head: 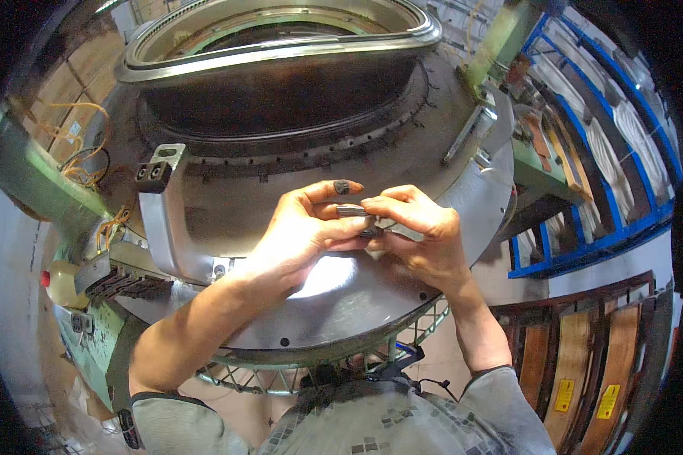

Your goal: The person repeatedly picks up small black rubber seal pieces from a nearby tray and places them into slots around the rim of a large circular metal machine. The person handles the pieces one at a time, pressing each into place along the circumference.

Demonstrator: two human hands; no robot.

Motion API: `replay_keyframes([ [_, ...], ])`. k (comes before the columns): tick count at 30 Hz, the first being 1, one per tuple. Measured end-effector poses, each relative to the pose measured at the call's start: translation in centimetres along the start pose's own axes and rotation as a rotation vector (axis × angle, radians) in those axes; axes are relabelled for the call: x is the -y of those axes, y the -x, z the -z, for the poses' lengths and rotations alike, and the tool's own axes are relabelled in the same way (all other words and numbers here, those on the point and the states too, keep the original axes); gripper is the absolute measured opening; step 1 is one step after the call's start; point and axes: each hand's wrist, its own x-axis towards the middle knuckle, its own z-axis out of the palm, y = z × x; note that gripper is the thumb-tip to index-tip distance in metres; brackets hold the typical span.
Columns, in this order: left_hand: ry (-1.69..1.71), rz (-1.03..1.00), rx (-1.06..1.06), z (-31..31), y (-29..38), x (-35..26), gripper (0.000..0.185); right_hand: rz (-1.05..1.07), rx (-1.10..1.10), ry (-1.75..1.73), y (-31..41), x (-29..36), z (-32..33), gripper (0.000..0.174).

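Both hands meet over the rounded metal rim of a large circular machine (341, 318). My left hand (313, 227) pinches a small, ridged metal-coloured piece (350, 210) between thumb and fingers; dark tape or a dark smear shows on its index finger. My right hand (424, 227) grips the other end of the small pieces, its thumb and fingertips touching those of my left hand. The fingers partly hide these pieces, so their exact kind cannot be told. Left of the hands, a curved metal bracket (168, 222) with a black bolted block stands on the machine.
Beyond the hands rises the machine's ring-shaped cylinder (279, 62). Green frame posts flank it, with orange cables (99, 136) at left. A plastic bottle with a red cap (65, 284) stands at left. A blue rack (592, 244) and wooden boards (569, 358) are at right.
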Motion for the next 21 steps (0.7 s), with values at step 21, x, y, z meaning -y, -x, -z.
replay_keyframes([
  [21, -0.140, 0.055, 0.036, 0.0, 0.9, -0.6, 0.076, 0.102, -0.052, 0.107, 0.8, 1.0, -1.7, 0.053],
])
